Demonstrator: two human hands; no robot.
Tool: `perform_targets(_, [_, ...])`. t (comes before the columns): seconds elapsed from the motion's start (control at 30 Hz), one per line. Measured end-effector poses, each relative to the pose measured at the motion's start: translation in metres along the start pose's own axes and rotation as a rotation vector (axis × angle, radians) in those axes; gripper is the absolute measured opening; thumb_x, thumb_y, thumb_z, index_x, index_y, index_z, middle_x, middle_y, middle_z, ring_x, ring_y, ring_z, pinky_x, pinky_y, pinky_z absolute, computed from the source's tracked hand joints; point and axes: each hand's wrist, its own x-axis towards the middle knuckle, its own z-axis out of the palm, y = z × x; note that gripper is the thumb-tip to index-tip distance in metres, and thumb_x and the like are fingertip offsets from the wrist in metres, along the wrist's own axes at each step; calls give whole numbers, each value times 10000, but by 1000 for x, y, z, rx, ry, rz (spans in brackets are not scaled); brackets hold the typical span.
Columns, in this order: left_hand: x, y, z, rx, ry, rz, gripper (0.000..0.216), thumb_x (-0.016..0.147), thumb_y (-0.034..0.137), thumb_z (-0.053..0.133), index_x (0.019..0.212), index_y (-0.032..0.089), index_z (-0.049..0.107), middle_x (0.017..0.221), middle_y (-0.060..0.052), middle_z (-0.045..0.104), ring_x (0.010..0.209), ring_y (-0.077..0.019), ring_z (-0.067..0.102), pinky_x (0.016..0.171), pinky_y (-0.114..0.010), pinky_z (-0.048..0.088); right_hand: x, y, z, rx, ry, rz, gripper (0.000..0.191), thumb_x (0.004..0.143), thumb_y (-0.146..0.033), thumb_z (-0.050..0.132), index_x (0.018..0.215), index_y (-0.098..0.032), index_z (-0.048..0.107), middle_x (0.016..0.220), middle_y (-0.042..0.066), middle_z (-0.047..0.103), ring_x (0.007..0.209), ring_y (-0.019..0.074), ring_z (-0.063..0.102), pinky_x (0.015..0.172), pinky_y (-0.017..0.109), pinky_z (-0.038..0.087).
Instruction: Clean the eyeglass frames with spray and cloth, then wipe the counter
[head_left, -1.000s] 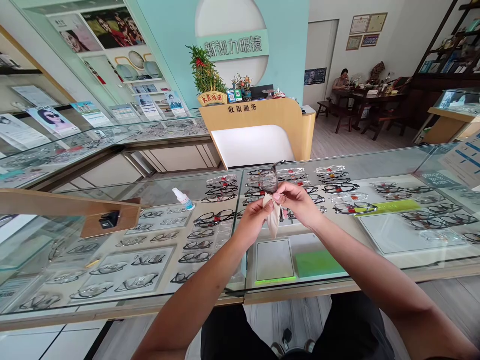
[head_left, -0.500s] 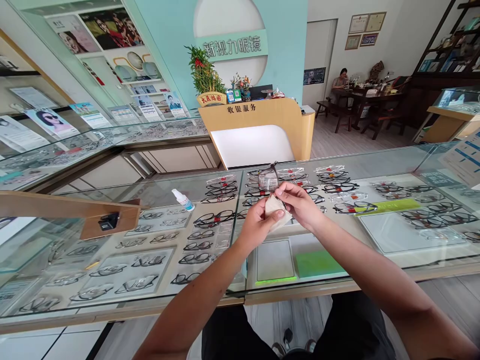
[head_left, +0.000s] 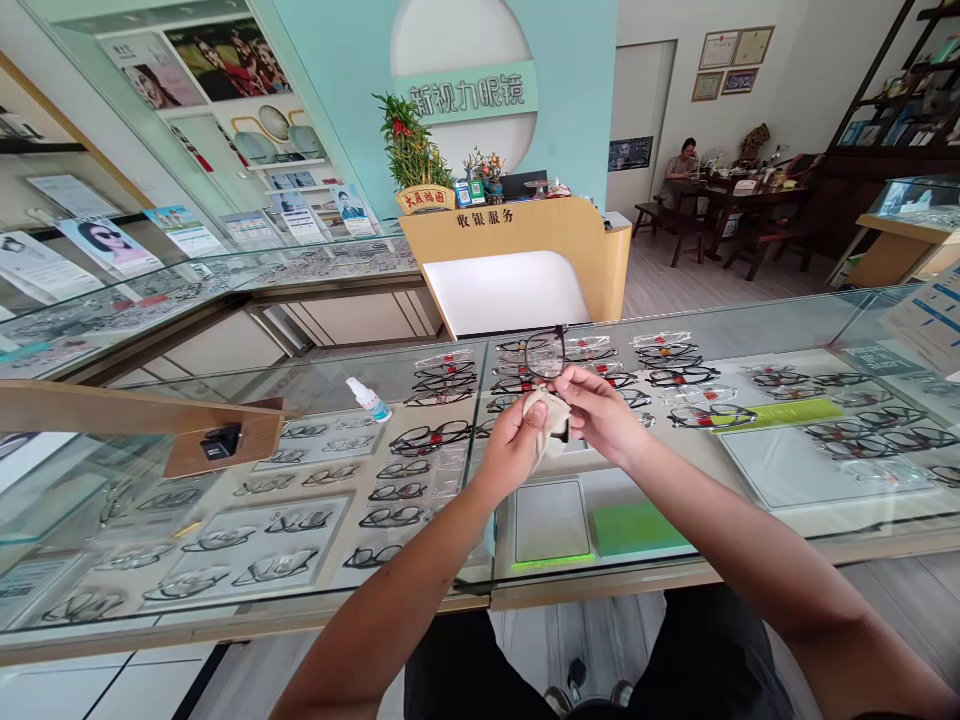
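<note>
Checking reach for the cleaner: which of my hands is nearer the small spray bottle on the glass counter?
Left. The left hand, gripping the cloth, is right of the spray bottle; the right hand, holding the glasses, sits farther right, beyond the left.

Both hands up over glass counter. L hand pinches beige cloth against lower lens of dark-framed glasses; R hand grips frame from the right. Glasses upright, upper lens clear of fingers. Spray btl on glass, well to the left.
</note>
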Motion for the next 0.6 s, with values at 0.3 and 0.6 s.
perform_targets(0.3, [7,1,-2,-98,-12,-50,540,765,505,964,1141,180,751,971,-54,786,838,-194,712,810,-311,577,1,4,1,-9,56,-4,450,712,-530,1005,770,-216,688,718,-39,612,598,93,427,543,244,335])
perform_targets(0.6, [9,-14,-6,-120,70,-156,613,830,791,786,967,194,794,797,-15,723,735,-159,634,681,-275,488,7,3,-7,-65,78,-90,406,720,-553,994,772,-241,740,800,-26,662,724,134,535,702,276,438])
